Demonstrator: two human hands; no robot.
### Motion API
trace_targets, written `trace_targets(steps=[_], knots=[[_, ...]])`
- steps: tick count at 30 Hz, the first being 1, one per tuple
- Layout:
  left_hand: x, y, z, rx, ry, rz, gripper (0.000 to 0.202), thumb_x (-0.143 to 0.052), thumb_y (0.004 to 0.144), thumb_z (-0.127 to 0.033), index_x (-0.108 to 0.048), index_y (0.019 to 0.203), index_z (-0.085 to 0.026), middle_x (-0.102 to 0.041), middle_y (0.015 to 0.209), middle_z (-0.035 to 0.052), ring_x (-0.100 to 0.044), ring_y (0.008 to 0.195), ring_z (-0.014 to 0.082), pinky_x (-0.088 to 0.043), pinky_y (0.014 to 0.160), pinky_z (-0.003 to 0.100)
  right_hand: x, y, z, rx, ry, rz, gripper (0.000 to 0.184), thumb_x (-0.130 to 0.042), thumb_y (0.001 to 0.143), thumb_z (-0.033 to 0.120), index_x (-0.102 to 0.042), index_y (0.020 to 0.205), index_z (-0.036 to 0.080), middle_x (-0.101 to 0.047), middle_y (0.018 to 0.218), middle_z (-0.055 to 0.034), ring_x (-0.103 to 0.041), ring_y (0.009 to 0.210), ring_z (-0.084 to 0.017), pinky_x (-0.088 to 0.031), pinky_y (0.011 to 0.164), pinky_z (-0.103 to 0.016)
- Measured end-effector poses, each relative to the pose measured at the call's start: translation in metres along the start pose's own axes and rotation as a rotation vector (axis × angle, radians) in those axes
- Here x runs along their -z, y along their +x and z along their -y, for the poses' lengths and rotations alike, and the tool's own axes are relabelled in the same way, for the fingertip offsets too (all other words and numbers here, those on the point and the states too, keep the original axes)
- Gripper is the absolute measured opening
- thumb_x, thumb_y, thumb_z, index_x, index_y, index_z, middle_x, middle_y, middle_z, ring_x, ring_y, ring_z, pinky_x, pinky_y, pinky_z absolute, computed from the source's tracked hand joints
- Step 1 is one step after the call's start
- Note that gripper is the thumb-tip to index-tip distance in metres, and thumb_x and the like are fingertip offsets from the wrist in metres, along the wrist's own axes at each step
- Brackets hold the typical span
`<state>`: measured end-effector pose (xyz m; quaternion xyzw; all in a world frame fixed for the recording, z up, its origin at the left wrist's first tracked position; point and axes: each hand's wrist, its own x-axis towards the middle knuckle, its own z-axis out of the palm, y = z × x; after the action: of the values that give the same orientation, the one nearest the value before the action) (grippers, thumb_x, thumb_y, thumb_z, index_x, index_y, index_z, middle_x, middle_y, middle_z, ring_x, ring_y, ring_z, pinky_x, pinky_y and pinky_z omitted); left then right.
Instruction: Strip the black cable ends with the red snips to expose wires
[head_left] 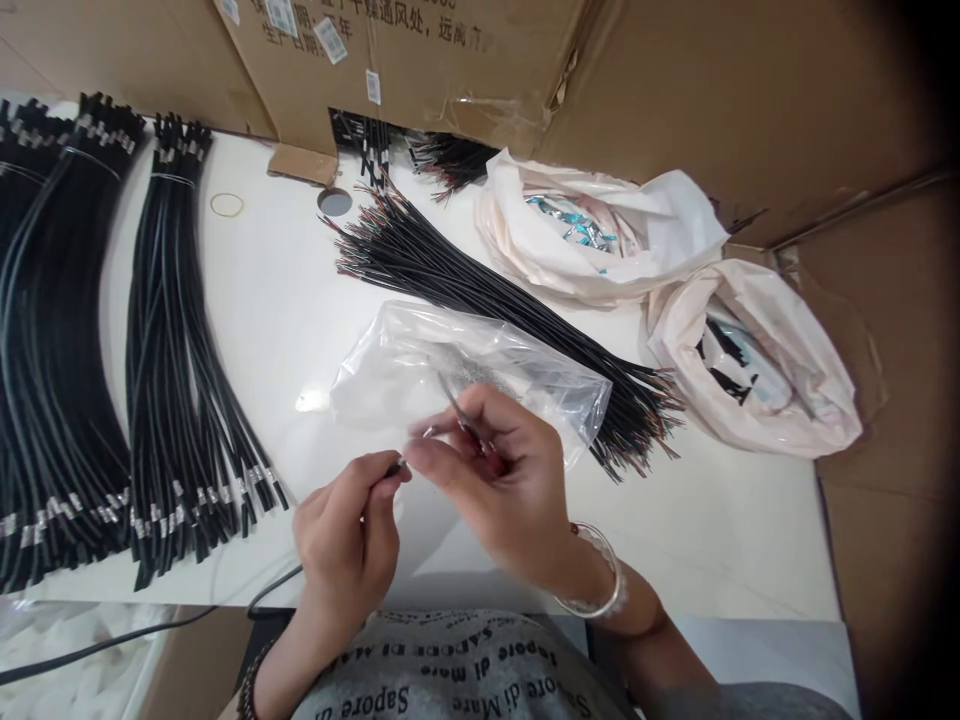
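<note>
My left hand [349,525] is closed around a black cable [394,467], its short end poking out between thumb and forefinger. The right hand [502,480] is curled round a slim grey metal tool with red handles [487,457]; the palm hides most of it, so its exact kind is unclear. My right thumb and forefinger come together at the cable's end, where a small pale metallic bit shows. Just beyond the hands lies a clear plastic bag [375,350] with a heap of tiny grey metal pieces [480,372] in it.
A bundle of black cables with bared wire ends [465,280] lies behind the bag. Two white bags [510,245] [817,420] stand at right. Tied black cable bundles [60,300] [169,290] fill the left. Cardboard boxes [450,70] wall the back; a rubber band [226,205] lies nearby.
</note>
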<state>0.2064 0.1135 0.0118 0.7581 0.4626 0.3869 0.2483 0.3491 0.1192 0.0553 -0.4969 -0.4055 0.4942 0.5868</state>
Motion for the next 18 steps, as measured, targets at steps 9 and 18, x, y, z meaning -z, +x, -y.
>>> trace_targets(steps=[9, 18], knots=[[-0.005, -0.003, -0.001, 0.239, -0.380, 0.107, 0.023, -0.041, 0.100, -0.020, -0.056, 0.083, -0.019, -0.046, 0.061, -0.0050, -0.039, 0.049, 0.0040, -0.032, 0.045, 0.015, 0.040, -0.014, -0.014, 0.789, -0.990, 0.004, 0.020, -0.055, 0.097, 0.034, -0.058, 0.099, 0.015, -0.065, 0.064, 0.0006, -0.053, 0.051, -0.010, -0.041, 0.049, -0.024], [-0.004, -0.003, -0.001, 0.242, -0.432, 0.114, 0.025, -0.040, 0.101, -0.020, -0.052, 0.080, -0.019, -0.045, 0.061, -0.0045, -0.039, 0.049, 0.0046, -0.031, 0.046, 0.016, 0.039, -0.020, -0.015, 0.855, -1.196, -0.003, 0.017, -0.059, 0.095, 0.029, -0.064, 0.094, 0.012, -0.060, 0.057, 0.0026, -0.049, 0.048, -0.009, -0.035, 0.048, -0.026]])
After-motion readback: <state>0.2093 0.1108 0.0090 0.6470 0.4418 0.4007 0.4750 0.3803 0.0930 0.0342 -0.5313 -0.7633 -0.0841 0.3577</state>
